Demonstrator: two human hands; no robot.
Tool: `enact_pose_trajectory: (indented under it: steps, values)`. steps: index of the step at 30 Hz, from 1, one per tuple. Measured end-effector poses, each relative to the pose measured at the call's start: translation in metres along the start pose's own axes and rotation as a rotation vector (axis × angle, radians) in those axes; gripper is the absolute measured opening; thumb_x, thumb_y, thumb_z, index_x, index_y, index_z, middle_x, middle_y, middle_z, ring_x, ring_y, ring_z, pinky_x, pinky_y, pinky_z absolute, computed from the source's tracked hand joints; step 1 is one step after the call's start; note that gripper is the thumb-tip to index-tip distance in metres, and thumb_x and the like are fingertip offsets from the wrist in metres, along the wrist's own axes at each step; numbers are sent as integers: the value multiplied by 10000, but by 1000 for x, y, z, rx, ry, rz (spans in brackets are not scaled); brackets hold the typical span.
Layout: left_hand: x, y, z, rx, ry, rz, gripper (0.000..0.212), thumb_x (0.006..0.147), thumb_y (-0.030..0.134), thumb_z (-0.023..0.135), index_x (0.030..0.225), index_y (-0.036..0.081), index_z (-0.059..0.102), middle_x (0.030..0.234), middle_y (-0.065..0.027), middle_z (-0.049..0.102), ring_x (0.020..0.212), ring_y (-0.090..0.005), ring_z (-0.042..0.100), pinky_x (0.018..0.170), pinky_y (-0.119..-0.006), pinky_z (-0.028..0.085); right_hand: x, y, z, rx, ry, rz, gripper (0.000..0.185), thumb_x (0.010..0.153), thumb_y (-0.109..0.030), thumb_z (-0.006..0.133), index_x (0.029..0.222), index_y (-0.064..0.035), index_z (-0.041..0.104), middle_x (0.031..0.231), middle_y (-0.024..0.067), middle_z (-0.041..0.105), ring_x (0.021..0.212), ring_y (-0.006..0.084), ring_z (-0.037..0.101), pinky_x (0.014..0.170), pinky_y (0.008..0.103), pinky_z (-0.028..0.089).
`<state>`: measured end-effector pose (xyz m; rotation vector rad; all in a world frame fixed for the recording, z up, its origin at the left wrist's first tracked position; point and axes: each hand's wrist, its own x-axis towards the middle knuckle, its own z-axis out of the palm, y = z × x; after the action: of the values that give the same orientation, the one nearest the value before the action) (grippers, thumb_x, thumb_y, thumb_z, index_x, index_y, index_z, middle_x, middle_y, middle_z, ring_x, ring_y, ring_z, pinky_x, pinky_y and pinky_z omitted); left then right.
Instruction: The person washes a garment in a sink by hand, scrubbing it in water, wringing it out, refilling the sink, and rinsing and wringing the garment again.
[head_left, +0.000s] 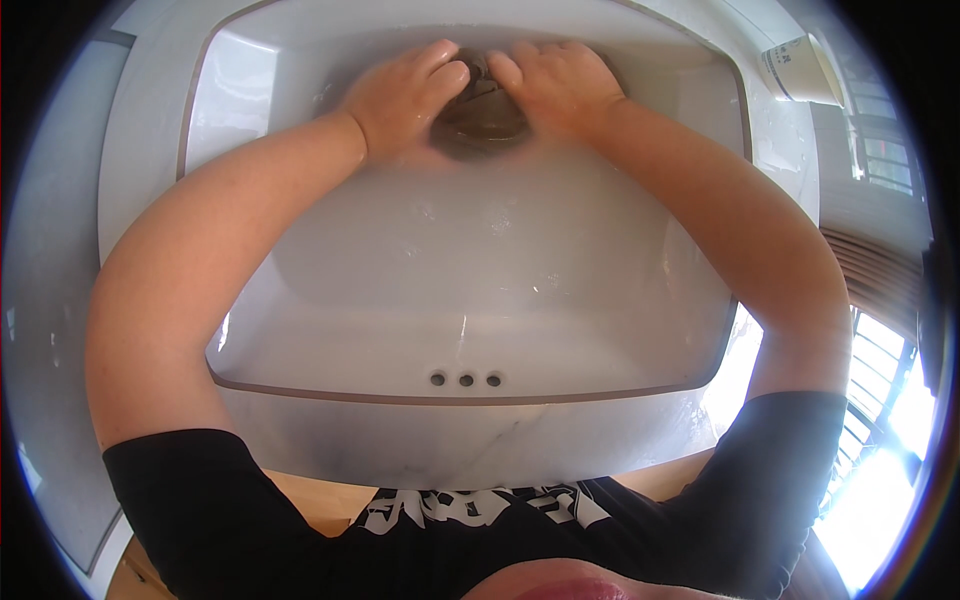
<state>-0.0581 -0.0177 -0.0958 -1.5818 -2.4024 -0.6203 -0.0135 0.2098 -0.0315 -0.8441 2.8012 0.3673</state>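
A dark grey-brown wet cloth (484, 116) lies bunched at the far end of a white sink basin (465, 341), partly sunk in cloudy water. My left hand (405, 94) grips its left side, thumb and forefinger showing above the surface. From the other side my right hand (559, 86) holds the cloth, its wet fingers bent over the edge. Murky water hides the lower parts of both hands and most of the cloth's outline.
Three round overflow holes (466, 380) sit in the basin wall nearest me. A paper cup (802, 71) with printing lies on its side on the right of the pale marbled countertop (480, 442). Bright window light comes from the right. Below the counter, light wood (322, 495) shows.
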Motion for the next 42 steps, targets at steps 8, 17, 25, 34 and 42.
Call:
enact_pose_trajectory:
  steps: [8,17,25,34,42]
  values:
    - [-3,4,-5,-9,-14,-13,834,505,378,882,1134,40,451,1283,-223,479,1080,-445,537,861,-488,489,2,-3,2,-12,-19,3,996,641,-618,769,1370,-42,411,1123,135,586,1042,282,612,892,387,480]
    - [-5,6,-10,-12,6,-12,779,535,357,886,1112,45,464,1269,-222,490,1063,-442,543,847,-487,484,-1,-2,6,-29,171,-73,813,669,-667,741,1165,-75,488,1035,150,620,947,309,652,771,422,525]
    - [-6,10,-14,183,-92,-43,715,648,415,853,1168,64,510,1358,-206,458,1137,-402,549,935,-497,487,-3,-11,-7,-39,40,-19,1082,607,-648,794,1397,-12,419,1111,143,585,1015,293,610,847,399,496]
    - [56,39,-11,268,-562,-438,962,674,348,847,1416,14,334,1357,-208,450,1179,-398,539,962,-471,506,-2,1,20,-153,-38,293,919,741,-540,762,1439,-89,369,1191,140,591,1037,289,644,846,387,527]
    - [23,43,-25,-72,-340,-469,1309,598,478,890,1550,22,115,1375,-263,451,1235,-433,501,1038,-447,451,-56,-17,7,150,37,281,883,771,-422,785,1424,-37,332,1157,141,623,1019,322,656,854,404,537]
